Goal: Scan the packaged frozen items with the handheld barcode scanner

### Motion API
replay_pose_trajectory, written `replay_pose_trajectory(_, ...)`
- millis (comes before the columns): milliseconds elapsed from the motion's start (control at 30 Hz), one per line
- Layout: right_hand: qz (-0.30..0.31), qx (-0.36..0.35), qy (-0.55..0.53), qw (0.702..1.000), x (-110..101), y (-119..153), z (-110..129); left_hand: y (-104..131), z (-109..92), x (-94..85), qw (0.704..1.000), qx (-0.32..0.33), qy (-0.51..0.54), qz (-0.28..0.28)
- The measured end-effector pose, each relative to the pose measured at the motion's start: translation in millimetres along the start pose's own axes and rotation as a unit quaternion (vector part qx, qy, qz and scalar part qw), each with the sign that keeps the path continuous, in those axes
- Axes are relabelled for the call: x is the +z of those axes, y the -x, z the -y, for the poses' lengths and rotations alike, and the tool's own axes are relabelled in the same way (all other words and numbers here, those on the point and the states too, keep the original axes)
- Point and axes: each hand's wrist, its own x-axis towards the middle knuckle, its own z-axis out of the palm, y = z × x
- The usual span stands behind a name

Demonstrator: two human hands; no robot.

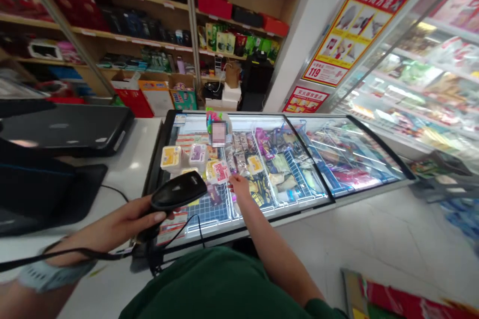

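Observation:
My left hand (136,217) is wrapped round the handle of a black barcode scanner (179,190), whose head points right over the glass freezer top. My right hand (240,187) has its fingers closed at the edge of a small plastic tub with a pink label (221,172). Around it on the glass lie a tub with a purple label (198,153), a tub with a yellow label (171,156) at the left, and another yellow-labelled pack (255,164) to the right. A blurred, pale phone-like object (219,133) stands behind them beside something brightly coloured.
The chest freezer (258,209) holds baskets of packaged food under its glass. A white counter (140,147) with a black machine (67,127) adjoins at left. The scanner's cable (84,253) crosses my left wrist. Stocked shelves (134,40) stand behind; a red-and-yellow poster (352,35) covers a pillar.

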Motion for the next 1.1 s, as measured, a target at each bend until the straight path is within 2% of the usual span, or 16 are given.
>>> replay_pose_trajectory(33, -0.013, -0.002, -0.004, 1.0, 0.3, 2.6, -2.7, -5.1, 0.6, 4.5, 0.999, 0.021, -0.014, 0.042)
replay_pose_trajectory(100, -0.041, -0.009, -0.009, 0.999, 0.1, 6.9, -7.4, -12.6, 4.5, 11.3, 0.994, 0.065, -0.047, 0.072)
replay_pose_trajectory(200, -0.079, -0.028, -0.011, 0.996, -2.3, 11.3, -12.6, -19.0, 16.9, 17.5, 0.99, 0.111, -0.075, 0.054)
replay_pose_trajectory(300, -0.103, -0.052, -0.012, 0.993, -7.2, 14.7, -15.1, -20.7, 33.5, 25.3, 0.988, 0.128, -0.077, 0.051)
replay_pose_trajectory(433, -0.11, -0.095, -0.008, 0.989, -17.1, 20.4, -14.3, -18.7, 52.5, 41.5, 0.986, 0.143, -0.074, 0.046)
replay_pose_trajectory(567, -0.107, -0.144, -0.006, 0.984, -25.7, 31.7, -10.5, -13.5, 63.4, 53.4, 0.987, 0.134, -0.079, 0.05)
replay_pose_trajectory(800, -0.108, -0.199, -0.004, 0.974, -30.9, 62.3, -8.4, -2.1, 79.7, 49.6, 0.983, 0.142, -0.104, 0.058)
replay_pose_trajectory(967, -0.124, -0.213, 0.012, 0.969, -34.8, 86.2, -7.2, -6.1, 94.5, 49.7, 0.98, 0.151, -0.105, 0.074)
replay_pose_trajectory(1100, -0.121, -0.22, 0.013, 0.968, -32.9, 99.4, -4.2, -7.5, 98.8, 53.7, 0.981, 0.152, -0.091, 0.081)
